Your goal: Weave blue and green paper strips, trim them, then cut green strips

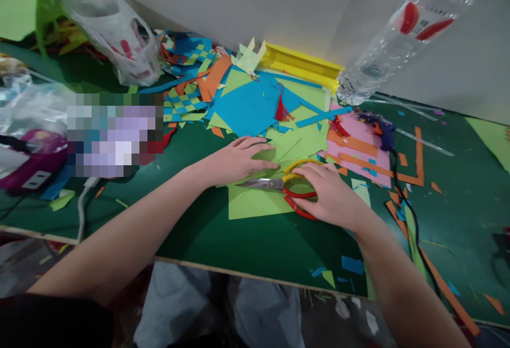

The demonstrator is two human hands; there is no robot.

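My right hand (329, 191) is closed on a pair of scissors (274, 184) with red and yellow handles. The blades point left and lie over light green paper (255, 204) on the green table; I cannot tell whether paper is between them. Flat on more light green paper, my left hand (245, 161) has its fingers stretched to the right, just above the blades. Beyond the hands are blue paper sheets (243, 101) and a red tassel (282, 106).
A yellow tray (303, 61) and a clear plastic bottle (398, 34) are at the wall. Woven paper pieces (185, 104) and a plastic bag (115, 34) lie at the back left. Orange strips (358, 162) and a black cable (412, 215) are on the right. A purple power strip (35, 162) sits left.
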